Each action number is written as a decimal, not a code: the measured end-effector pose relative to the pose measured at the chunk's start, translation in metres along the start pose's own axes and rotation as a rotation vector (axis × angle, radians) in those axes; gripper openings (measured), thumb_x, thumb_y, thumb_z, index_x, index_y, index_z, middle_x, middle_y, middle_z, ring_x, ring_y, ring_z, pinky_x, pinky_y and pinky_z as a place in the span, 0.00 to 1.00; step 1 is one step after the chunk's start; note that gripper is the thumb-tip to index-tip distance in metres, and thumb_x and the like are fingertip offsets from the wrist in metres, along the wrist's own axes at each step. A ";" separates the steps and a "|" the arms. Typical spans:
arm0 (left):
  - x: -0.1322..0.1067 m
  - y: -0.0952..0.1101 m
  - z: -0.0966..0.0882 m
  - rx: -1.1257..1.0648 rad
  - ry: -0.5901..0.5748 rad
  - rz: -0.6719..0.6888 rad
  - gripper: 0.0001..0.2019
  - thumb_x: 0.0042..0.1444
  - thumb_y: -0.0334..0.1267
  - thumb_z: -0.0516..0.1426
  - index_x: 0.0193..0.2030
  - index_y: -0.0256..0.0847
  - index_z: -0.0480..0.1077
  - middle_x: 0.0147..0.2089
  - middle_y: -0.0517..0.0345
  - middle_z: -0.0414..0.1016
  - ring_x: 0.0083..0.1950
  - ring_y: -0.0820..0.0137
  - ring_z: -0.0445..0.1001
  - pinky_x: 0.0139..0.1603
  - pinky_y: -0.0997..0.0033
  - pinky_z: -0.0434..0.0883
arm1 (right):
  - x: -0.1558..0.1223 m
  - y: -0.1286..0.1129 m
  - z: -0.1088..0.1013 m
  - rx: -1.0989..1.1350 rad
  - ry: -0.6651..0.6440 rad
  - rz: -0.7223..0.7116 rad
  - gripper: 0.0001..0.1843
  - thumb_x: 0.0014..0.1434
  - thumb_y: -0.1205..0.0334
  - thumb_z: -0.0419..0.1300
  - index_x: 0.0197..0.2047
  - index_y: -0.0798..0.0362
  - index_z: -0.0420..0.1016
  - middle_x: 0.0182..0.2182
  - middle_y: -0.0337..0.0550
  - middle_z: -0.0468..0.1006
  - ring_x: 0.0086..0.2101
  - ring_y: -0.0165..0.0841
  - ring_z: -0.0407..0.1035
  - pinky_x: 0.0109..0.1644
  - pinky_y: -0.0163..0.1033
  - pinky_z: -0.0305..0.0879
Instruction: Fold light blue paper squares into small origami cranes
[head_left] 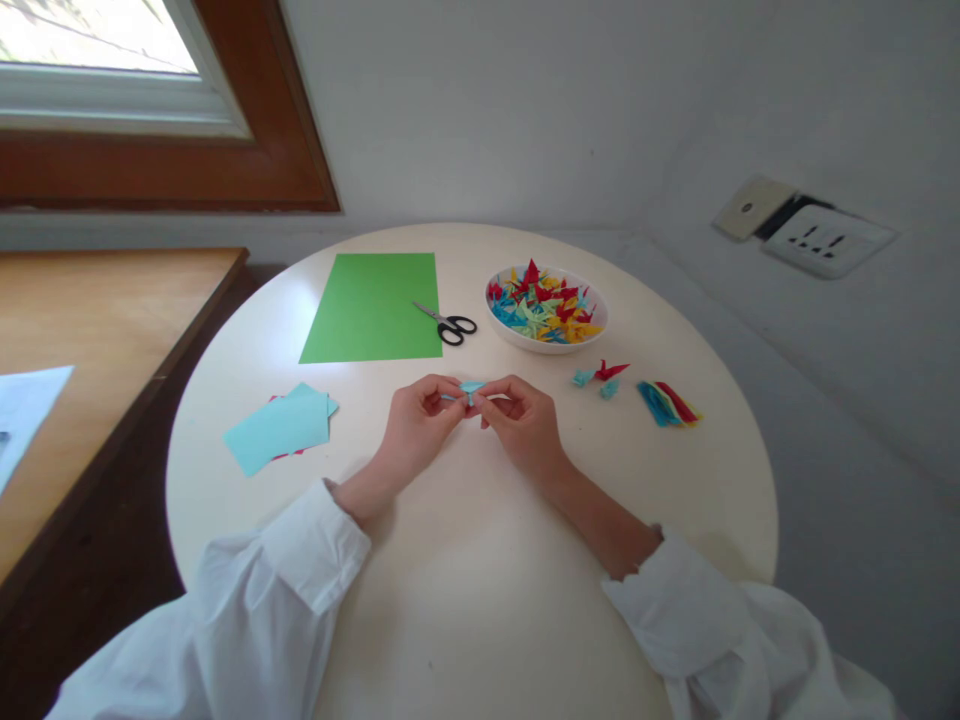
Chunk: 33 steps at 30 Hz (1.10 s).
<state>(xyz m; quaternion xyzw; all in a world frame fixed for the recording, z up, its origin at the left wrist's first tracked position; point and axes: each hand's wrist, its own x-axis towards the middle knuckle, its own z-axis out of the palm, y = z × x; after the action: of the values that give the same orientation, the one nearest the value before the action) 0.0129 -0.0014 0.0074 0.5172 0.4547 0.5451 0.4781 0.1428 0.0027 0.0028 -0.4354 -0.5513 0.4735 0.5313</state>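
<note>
Left hand (pixel 421 418), right hand (pixel 527 420) pinching blue paper (pixel 472 386) above white counter (pixel 465 600); scissors (pixel 444 321) overlapping green sheet (pixel 375 305); bowl (pixel 529 344) heaped with paper cranes (pixel 546 298)

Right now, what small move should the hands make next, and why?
Probably press a fold into the small light-blue paper: the left hand and right hand both pinch it, and folded paper pieces lie nearby.

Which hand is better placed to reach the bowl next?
Probably the right hand: it is nearer the bowl, which stands beyond it. The left hand is farther off; both pinch the blue paper.
</note>
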 end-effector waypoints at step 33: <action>0.000 -0.002 0.000 0.142 -0.137 0.026 0.07 0.52 0.38 0.54 0.28 0.39 0.62 0.24 0.62 0.67 0.27 0.74 0.66 0.29 0.74 0.63 | 0.001 0.005 -0.001 0.040 -0.085 -0.021 0.09 0.47 0.61 0.61 0.28 0.52 0.62 0.21 0.32 0.70 0.23 0.26 0.70 0.24 0.31 0.64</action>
<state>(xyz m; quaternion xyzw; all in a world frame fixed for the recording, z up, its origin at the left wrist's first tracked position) 0.0126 -0.0014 0.0049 0.5918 0.4519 0.4808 0.4630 0.1433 0.0050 -0.0023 -0.3984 -0.5685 0.4967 0.5209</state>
